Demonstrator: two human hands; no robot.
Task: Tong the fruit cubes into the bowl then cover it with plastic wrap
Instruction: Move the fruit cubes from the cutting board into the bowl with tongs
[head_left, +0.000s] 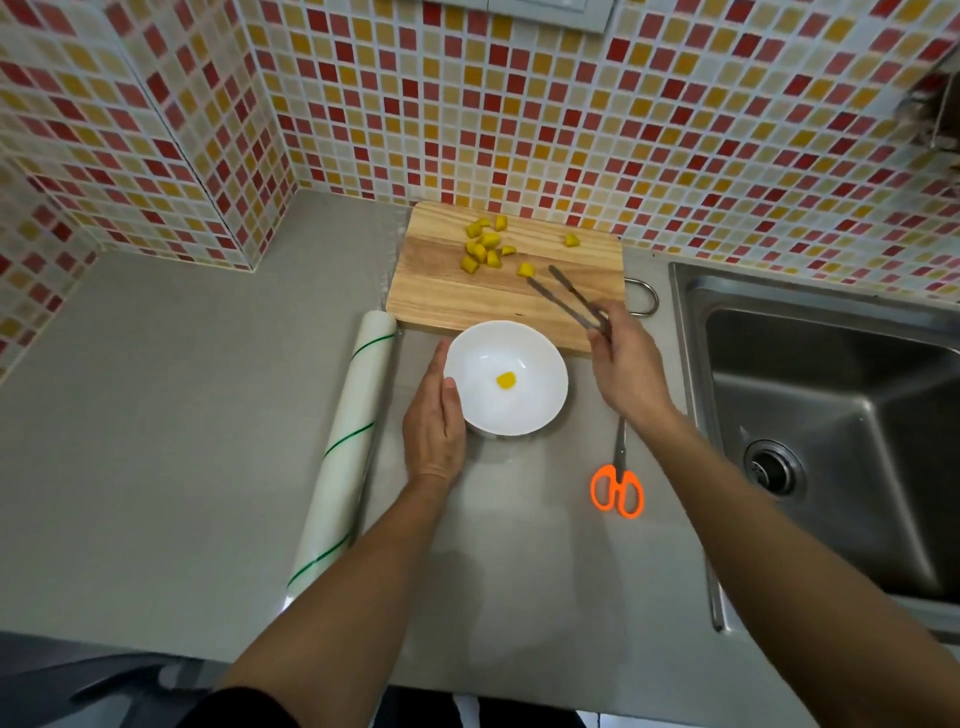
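A white bowl (540, 364) stands on the grey counter in front of a wooden cutting board (447, 291). One yellow fruit cube (505, 380) lies in the bowl. Several more yellow cubes (485, 247) lie on the board's far half. My right hand (628, 364) grips metal tongs (566, 301) whose tips spread apart over the board, just beside one cube (525, 269). My left hand (436, 426) rests with straight fingers against the bowl's left side. A roll of plastic wrap (345, 447) lies left of the bowl.
Orange-handled scissors (617, 488) lie on the counter right of the bowl, under my right forearm. A steel sink (831, 441) fills the right side. Mosaic-tiled walls stand behind the board and at the left.
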